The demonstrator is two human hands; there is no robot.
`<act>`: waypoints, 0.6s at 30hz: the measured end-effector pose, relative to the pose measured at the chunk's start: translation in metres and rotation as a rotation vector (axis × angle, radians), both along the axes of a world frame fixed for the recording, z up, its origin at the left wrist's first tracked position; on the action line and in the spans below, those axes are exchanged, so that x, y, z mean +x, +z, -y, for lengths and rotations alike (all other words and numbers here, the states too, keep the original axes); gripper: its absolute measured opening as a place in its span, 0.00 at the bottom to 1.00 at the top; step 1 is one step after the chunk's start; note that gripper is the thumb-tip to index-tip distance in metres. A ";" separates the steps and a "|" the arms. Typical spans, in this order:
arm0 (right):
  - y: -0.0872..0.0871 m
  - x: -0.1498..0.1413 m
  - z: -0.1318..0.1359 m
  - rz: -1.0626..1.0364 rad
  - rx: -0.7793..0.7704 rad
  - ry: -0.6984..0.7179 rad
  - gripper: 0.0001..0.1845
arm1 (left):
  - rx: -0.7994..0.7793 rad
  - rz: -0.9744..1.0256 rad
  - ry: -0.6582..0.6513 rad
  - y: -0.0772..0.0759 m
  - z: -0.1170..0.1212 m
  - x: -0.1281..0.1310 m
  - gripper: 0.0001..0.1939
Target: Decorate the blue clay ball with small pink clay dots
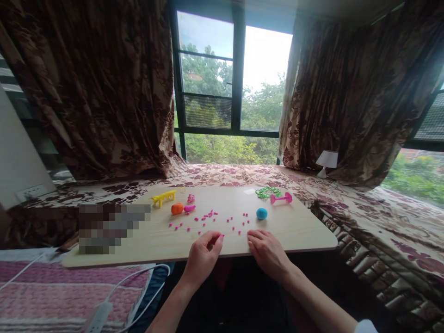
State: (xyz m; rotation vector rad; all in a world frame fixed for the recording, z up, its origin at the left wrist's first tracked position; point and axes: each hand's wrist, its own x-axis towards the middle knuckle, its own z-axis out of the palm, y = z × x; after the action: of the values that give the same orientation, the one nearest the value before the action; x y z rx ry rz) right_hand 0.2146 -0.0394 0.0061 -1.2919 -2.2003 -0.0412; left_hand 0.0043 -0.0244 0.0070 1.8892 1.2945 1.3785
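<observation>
Left hand (204,249) pinches a pink piece (223,236) — tiny, bright, mostly hidden; right hand (266,249) lies on the pale tabletop (301,233) — whether gripping anything, I cannot tell.

There's your pink bit (222,236), tiny and bright, pinched at the tips of your left fingers (215,235), near the counter's (145,236) front edge! Ahead of you, more pink pieces (214,220) lie loosely scattered: stubby chunks spread wide, a few slimmer sticks clustered farther back.
</observation>
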 end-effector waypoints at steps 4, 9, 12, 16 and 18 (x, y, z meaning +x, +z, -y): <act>-0.016 0.005 0.019 0.118 0.065 -0.054 0.20 | 0.046 -0.015 0.001 -0.001 0.003 -0.001 0.09; -0.024 0.007 0.031 0.252 0.099 -0.046 0.26 | 0.085 -0.029 0.033 -0.005 0.001 0.002 0.09; -0.019 0.001 0.021 0.279 0.084 -0.048 0.28 | 0.099 -0.043 0.034 -0.005 0.002 0.003 0.08; -0.021 -0.001 0.012 0.263 0.071 -0.190 0.29 | 0.105 -0.061 0.017 -0.005 0.004 0.000 0.08; -0.029 0.001 0.017 0.258 0.087 -0.264 0.29 | 0.105 -0.065 0.016 -0.005 0.004 0.000 0.08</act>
State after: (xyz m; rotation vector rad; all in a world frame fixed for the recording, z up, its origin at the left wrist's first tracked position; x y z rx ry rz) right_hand 0.2160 -0.0561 -0.0231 -1.5931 -2.1911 -0.4229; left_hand 0.0045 -0.0285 0.0022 2.0130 1.2934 1.4300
